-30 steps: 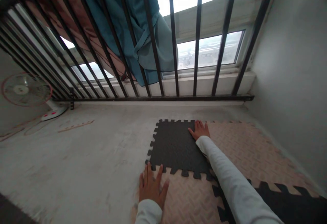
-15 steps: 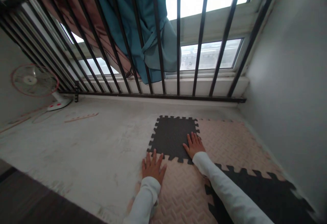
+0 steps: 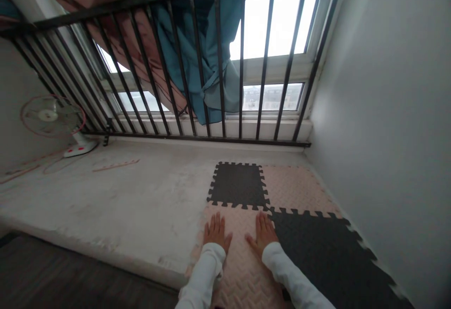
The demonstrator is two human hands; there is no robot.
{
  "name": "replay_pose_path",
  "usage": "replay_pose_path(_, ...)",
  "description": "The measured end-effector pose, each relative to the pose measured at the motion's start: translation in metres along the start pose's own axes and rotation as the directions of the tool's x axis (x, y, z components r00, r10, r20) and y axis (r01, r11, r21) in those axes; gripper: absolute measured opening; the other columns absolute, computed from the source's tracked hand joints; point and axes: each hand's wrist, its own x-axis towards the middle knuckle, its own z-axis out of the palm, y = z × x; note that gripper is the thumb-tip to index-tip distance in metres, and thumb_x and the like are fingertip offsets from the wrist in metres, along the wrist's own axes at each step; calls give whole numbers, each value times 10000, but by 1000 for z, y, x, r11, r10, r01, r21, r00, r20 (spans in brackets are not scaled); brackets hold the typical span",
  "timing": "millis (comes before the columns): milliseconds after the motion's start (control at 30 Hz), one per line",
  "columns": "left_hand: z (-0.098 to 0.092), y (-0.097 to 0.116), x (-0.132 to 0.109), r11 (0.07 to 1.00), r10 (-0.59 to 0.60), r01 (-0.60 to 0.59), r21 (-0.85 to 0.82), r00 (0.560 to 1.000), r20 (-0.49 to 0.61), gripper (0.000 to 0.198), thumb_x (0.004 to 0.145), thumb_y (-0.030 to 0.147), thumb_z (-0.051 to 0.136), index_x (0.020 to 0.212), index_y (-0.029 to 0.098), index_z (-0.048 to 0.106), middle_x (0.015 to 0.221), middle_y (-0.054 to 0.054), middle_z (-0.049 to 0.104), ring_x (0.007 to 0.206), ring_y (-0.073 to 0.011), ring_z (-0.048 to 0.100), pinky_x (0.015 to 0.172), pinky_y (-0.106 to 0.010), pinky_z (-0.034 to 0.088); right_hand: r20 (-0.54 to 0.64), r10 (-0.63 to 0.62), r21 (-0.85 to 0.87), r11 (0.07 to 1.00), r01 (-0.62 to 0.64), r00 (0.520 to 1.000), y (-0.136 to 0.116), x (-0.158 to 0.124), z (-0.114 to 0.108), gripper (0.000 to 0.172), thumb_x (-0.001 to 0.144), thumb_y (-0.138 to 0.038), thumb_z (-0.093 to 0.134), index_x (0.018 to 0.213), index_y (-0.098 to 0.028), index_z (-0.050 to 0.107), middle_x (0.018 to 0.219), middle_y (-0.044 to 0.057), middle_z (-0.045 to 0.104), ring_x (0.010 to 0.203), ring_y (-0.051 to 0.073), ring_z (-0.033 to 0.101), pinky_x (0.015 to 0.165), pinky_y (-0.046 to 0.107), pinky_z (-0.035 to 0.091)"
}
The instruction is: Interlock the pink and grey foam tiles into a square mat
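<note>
My left hand [image 3: 216,234] lies flat, fingers stretched out, on the near beige foam mat tile [image 3: 243,262], close to its left edge. On the right side of the same tile rests my right hand [image 3: 263,235], palm down, thumb apart from the other fingers. Just beyond my fingertips sits a dark grey foam mat tile [image 3: 239,184] with jigsaw edges. A second beige tile [image 3: 296,187] adjoins it on the right, and a large dark tile [image 3: 324,252] spreads to the right of my right hand.
The tiles lie on a raised pale concrete ledge [image 3: 141,205], which drops to a dark floor [image 3: 70,276] at front left. Black railings [image 3: 197,137] run along the back before windows and a hanging teal curtain [image 3: 190,65]. A fan [image 3: 52,116] stands far left; a white wall [image 3: 387,112] rises right.
My right hand has moved back from the dark tile's right edge onto the near beige tile. My left hand stays on the beige tile, now below its seam. The view has shifted.
</note>
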Motion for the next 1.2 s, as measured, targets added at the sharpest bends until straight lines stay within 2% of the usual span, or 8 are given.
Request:
replay_pose_path(100,-1,4,-21,1000,-17,17,-7,999,42,590,761,396,334,1305,193,225,1395,-60,152,1277,-227,123,1023,-457,125,82,-35,-15,999,36,996,5,-4,-10,830,733,-560,287,1311,20,147,1392,182,82,1275,275,35,1038,396,81)
replay_pose_path(267,-6,7,-41,999,-23,25,-23,995,95,634,746,448,361,1308,201,202,1399,-63,133,1279,-250,96,1027,-468,110,5,153,-93,984,-152,988,25,13,-15,744,769,-503,248,1317,-9,155,1403,142,101,1281,229,74,1032,384,111)
replay_pose_path(467,-11,8,-45,998,-18,24,-50,994,112,644,746,473,356,1309,200,201,1402,-67,115,1281,-258,77,1029,-477,88,51,92,-127,988,-85,994,38,30,-20,755,768,-556,195,1327,-53,136,1413,89,89,1286,192,53,1037,390,76)
replay_pose_path(633,-11,6,-46,996,-7,17,-92,995,104,661,747,508,334,1312,198,189,1403,-72,107,1282,-257,67,1031,-475,80,85,137,-145,982,-124,987,11,49,-30,763,767,-557,217,1318,-31,170,1408,118,101,1282,218,81,1032,379,100)
replay_pose_path(733,-7,2,-46,994,19,-9,-113,996,91,659,746,528,320,1312,218,187,1402,-66,119,1280,-259,82,1025,-482,99,6,8,-113,994,-8,1000,-17,59,-18,722,781,-518,204,1330,-54,133,1413,104,57,1284,212,44,1033,384,77)
replay_pose_path(833,-3,0,-46,994,19,-11,-112,997,72,637,753,503,322,1313,236,176,1402,-52,116,1280,-259,82,1024,-486,102,-49,-5,-102,995,0,999,-36,66,-4,752,772,-513,234,1314,2,156,1400,159,84,1281,245,47,1033,387,53)
replay_pose_path(1033,-5,2,-46,994,-2,12,-109,996,94,634,749,461,336,1313,229,162,1405,-48,103,1281,-270,62,1022,-501,85,-13,-21,-112,994,20,1000,-42,86,-8,832,743,-580,254,1315,11,131,1402,168,60,1280,256,19,1032,371,49)
replay_pose_path(1200,-11,-1,-45,990,47,-26,-141,988,148,657,743,485,328,1318,218,153,1404,-65,92,1280,-270,60,1020,-503,93,-35,-35,-96,995,31,999,-43,88,-11,799,734,-629,230,1337,-113,136,1407,154,76,1278,269,47,1014,413,74)
